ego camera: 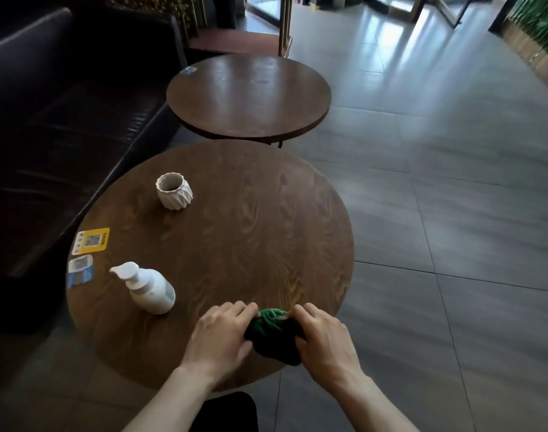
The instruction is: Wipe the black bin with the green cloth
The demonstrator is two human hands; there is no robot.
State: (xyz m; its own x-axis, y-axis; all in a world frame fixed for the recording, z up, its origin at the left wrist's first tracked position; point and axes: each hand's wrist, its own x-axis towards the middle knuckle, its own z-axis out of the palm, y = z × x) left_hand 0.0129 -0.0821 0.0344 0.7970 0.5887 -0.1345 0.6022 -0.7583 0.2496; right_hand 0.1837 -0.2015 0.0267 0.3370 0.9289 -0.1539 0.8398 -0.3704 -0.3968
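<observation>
Both hands bunch green cloth (274,333) on round wooden table (235,232).

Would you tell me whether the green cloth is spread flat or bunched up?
Bunched up. The cloth sits as a crumpled wad on the near table, gripped between the left hand and right hand.

Both forearms run off the near edge. Curled fingers of the left hand (220,333) and right hand (324,336) cover parts of the bunched green cloth (274,335). Print on the yellow sticker (91,240) is illegible.
</observation>
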